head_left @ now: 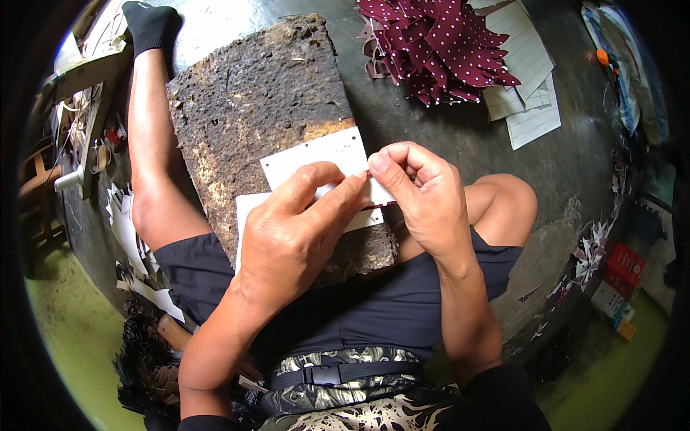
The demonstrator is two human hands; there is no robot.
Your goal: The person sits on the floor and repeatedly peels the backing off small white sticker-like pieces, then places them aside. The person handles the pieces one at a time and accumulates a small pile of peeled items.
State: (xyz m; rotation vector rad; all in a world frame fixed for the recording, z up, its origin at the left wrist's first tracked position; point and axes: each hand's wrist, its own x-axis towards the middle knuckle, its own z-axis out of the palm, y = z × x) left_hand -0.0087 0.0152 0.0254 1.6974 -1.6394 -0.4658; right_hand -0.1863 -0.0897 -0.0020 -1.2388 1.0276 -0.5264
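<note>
- White piece with a dark red edge (379, 192): held up between the two hands, above the rough board and in front of the lap, near the middle of the view.
- Left hand (291, 226): back of the hand upward, thumb and forefinger drawn together, their tips pinching the left side of the piece (the exact contact is partly hidden by the fingers themselves).
- Right hand (430, 195): thumb and bent forefinger pressed together on the upper corner of the piece, the other fingers curled in behind; a sliver of dark red shows by the thumb tip.
- Rough board (251, 93): dark, pitted and crusted, lying aslant between the legs, with a paler patch near its right side.
- Dotted white card (296, 167): flat on the board just beyond the left hand, small dark spots near its corners.
- Second white sheet (249, 219): nearer the body, mostly covered by the left hand.
- Maroon cloth pieces (445, 47): a heap with white dots and jagged edges, on the dark floor (445, 136) beyond the board, partly over lined paper sheets (533, 126).
- Paper scraps (128, 226): beside the bare left knee.
- Red box (624, 270): far to the right, well apart from the hands.
</note>
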